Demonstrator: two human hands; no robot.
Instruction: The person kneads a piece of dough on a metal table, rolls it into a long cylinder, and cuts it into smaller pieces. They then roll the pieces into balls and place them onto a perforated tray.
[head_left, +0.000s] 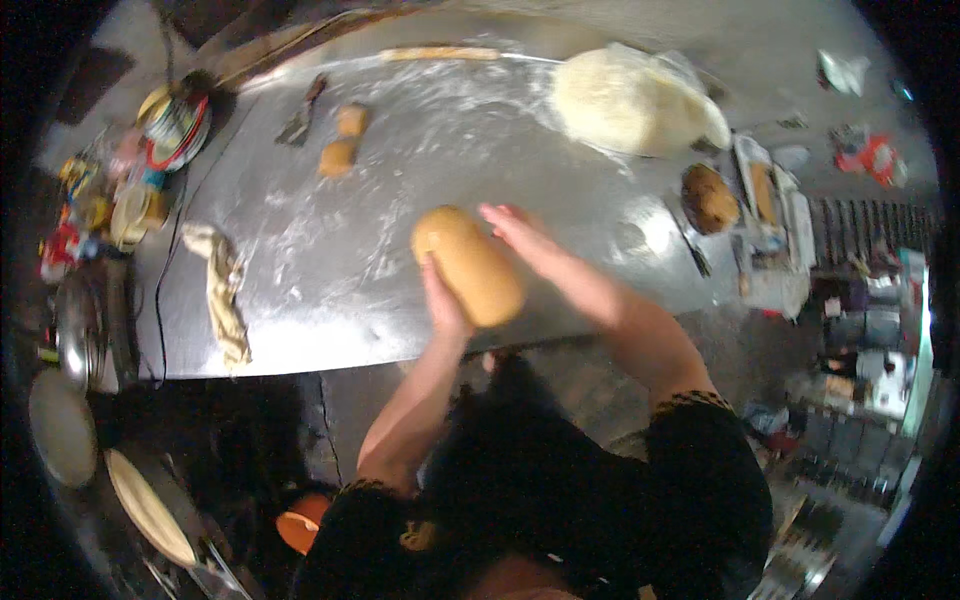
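Note:
My left hand (447, 306) grips the near left side of a thick, smooth, tan roll of what looks like dough (472, 266). The roll is held at a slant above the floured metal table (315, 300), towards its front edge. Just off the roll's upper right side is my right hand (519, 231), blurred, its fingers stretched out and nothing seen in it. Two small tan dough pieces (352, 120) lie end to end farther back on the left. Beside them rests a flat scraper or spatula (298, 124) with a dark handle.
A large pale dough mass (619, 101) lies at the back right, near a rolling pin (440, 54). Rightward are a brown lump (709, 199) and a thin dark-handled tool (688, 241). A crumpled cloth (219, 289) and a cable (159, 300) occupy the left side.

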